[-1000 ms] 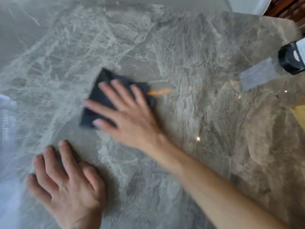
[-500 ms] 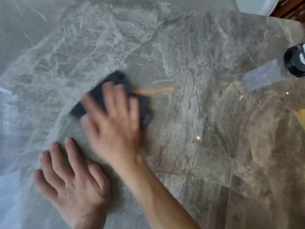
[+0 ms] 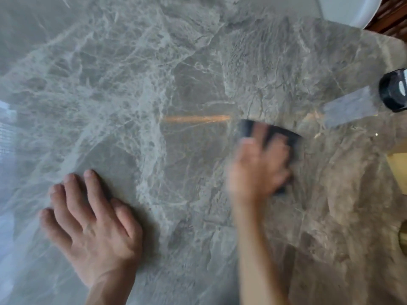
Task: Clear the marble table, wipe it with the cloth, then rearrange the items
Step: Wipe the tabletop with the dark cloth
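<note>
A grey veined marble table point(image 3: 154, 89) fills the view. My right hand point(image 3: 257, 166), blurred by motion, presses flat on a dark cloth point(image 3: 293, 137) right of the table's middle; the cloth shows past the fingertips and at the hand's right side. My left hand point(image 3: 88, 219) lies flat on the marble at the lower left, fingers spread, holding nothing.
A black round object point(image 3: 394, 93) sits at the right edge of the table. A yellowish flat thing point(image 3: 399, 168) pokes in at the right edge below it. A white chair point(image 3: 345, 7) stands beyond the table's far right corner.
My right hand has swept the cloth from the left of centre across to the right side of the table. My left hand has stayed planted on the marble.
</note>
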Available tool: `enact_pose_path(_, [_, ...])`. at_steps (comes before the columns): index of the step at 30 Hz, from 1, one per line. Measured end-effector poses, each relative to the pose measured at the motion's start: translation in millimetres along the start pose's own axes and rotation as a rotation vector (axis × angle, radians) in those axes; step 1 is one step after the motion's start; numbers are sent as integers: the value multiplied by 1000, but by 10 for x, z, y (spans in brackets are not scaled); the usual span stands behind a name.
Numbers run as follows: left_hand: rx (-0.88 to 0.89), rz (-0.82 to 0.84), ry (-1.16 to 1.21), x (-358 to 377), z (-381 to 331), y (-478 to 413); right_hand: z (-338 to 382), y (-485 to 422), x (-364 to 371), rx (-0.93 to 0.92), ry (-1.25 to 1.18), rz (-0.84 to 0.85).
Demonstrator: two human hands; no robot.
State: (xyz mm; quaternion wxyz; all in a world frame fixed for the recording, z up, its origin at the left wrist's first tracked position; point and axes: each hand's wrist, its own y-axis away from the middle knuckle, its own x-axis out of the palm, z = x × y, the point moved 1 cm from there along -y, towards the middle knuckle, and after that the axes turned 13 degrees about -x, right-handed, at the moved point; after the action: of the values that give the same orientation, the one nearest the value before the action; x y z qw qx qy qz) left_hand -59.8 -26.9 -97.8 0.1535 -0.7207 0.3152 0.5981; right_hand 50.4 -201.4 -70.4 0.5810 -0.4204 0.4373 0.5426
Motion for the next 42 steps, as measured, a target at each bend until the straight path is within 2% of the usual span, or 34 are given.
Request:
enact_pose_path(2, [-50,20,-36,125,41,-51,784,236,155,-471,-9,90])
enact_pose_path(4, [-87,2,-61,221,93,-133,1071,444,220,-793,-86,257])
enact_pose_path(6, [-23,-27,-23,149,106,-67,710,358,216,-942,-90,249])
enact_pose_path(7, [8,-40,13,76,76,-22,393,291,144,-917,-44,209])
enact_pose_path(8, [17,-45,47,10,38,0,-13,213,64,-793,0,167])
enact_pose_path(9, [8,-42,55,-103,-2,33,-468,121,-37,-587,51,91])
enact_pose_path(12, [-10,11,51,-53,-1,-5,-1679,-24,-367,260,146,-82])
enact_pose_path(13, [-11,21,39,-31,4,-20,-1794,-16,-394,499,112,-113])
enact_pose_path(14, [-24,31,49,-28,14,-17,-1736,-12,-345,649,76,-145])
enact_pose_path(15, [-36,40,48,-27,27,-8,-1535,1,-258,684,66,-174])
enact_pose_path(16, [-33,46,46,-20,37,-3,-1235,29,-158,604,92,-189])
enact_pose_path(17, [-35,60,51,-22,22,-1,-870,108,-50,433,128,-185])
enact_pose_path(19, [-60,61,68,-26,15,-1,-66,430,135,-122,138,-28])
enact_pose_path(21, [-48,39,62,-39,22,-13,298,872,132,-687,39,268])
enact_pose_path(23, [-31,32,69,-38,36,-5,-73,956,3,-1060,28,393])
enact_pose_path(24, [-28,29,74,-49,34,-5,-393,871,-70,-1141,56,399])
enact_pose_path(25, [-23,28,70,-53,25,-4,-737,731,-131,-1137,114,371])
enact_pose_path(26, [-18,26,60,-58,11,-1,-1102,529,-177,-1033,177,310])
enact_pose_path(27, [-16,27,49,-60,4,-1,-1439,299,-225,-832,220,237])
enact_pose_path(29, [-16,30,37,-53,21,-8,-1868,-98,-345,-274,253,63])
enact_pose_path(31, [-13,32,41,-48,40,-16,-1892,-328,-319,314,168,-91])
enact_pose_path(32, [-11,32,44,-50,43,-11,-1751,-396,-247,501,116,-141])
enact_pose_path(33, [-9,31,45,-54,40,-7,-1536,-433,-150,575,86,-165])
enact_pose_path(34, [-9,28,43,-57,35,-2,-1261,-440,-48,525,92,-163])
enact_pose_path(36, [-8,27,38,-61,24,-4,-610,-234,120,188,159,-149])
enact_pose_path(37, [-5,27,40,-67,24,-6,-309,-17,154,-41,175,-105])
enact_pose_path(39, [4,26,55,-83,25,-3,1,574,128,-635,137,155])
enact_pose_path(41, [2,21,74,-98,31,7,-248,983,-27,-1215,66,440])
enact_pose_path(42, [1,15,85,-102,29,14,-526,983,-131,-1441,65,510])
